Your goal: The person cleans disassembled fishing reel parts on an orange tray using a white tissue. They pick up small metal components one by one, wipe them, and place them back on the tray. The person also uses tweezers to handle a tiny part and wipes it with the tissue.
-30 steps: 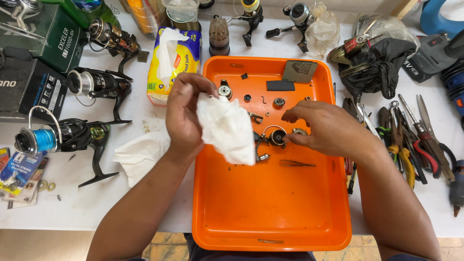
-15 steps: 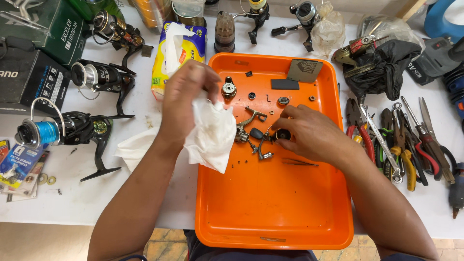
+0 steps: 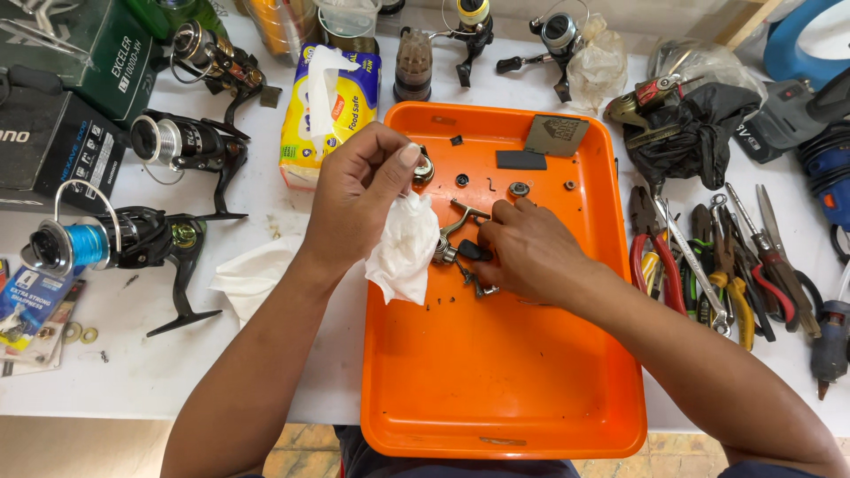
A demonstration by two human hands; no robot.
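Left hand: my left hand [image 3: 359,199] is raised over the upper left corner of the orange tray [image 3: 505,389], thumb and fingers pinched shut on a crumpled white tissue [image 3: 403,248] that hangs down from them.
Right hand: my right hand [image 3: 522,252] lies low over the middle of the tray, fingers curled down on a small cluster of metal parts [image 3: 460,252]; I cannot tell whether it grips them or only rests on them.
Parts: the cluster sits in the tray's upper middle, just beside the hanging tissue, half hidden under my right fingers.
Loose bits: small washers and screws [image 3: 519,188] are scattered along the tray's top edge, with a dark flat plate [image 3: 556,134] in its top right corner.
In the way: the tissue covers the left side of the cluster, and my right hand covers the right side.
Left of tray: a yellow tissue pack [image 3: 332,106] stands just beside the tray, a second loose tissue [image 3: 252,274] lies on the white table [image 3: 133,372], and three fishing reels [image 3: 115,239] sit further left near dark boxes [image 3: 53,142].
Right of tray: pliers and cutters [image 3: 708,257] lie in a row close to the tray's edge, a black cloth [image 3: 691,133] bunched above them.
Far edge: more reels [image 3: 553,35] and a brown bottle [image 3: 413,62] stand behind the tray.
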